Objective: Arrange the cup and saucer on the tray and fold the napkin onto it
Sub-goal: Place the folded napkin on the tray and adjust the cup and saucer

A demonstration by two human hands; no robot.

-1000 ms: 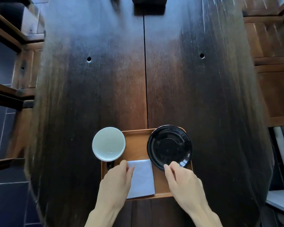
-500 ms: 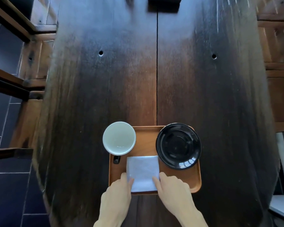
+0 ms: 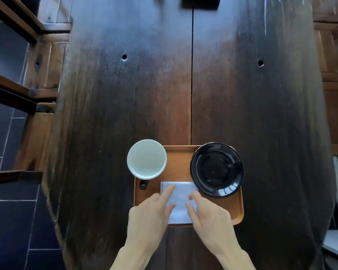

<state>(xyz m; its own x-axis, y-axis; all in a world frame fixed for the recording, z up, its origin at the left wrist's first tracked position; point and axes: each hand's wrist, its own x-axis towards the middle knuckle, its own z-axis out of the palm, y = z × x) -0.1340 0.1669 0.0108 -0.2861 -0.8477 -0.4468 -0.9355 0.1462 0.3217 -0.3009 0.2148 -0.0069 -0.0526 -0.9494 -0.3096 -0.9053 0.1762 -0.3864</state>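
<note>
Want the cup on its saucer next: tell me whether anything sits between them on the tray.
Nothing visible does. Bare tray separates the cup from the saucer; the napkin lies nearer, under both hands.

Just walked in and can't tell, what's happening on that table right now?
A person is setting up a wooden tray on a dark wooden table. Both hands, left hand and right hand, rest with fingers on a white napkin lying on the tray's near side. A white cup stands at the tray's far left corner and a black saucer at its far right, apart from each other.
</note>
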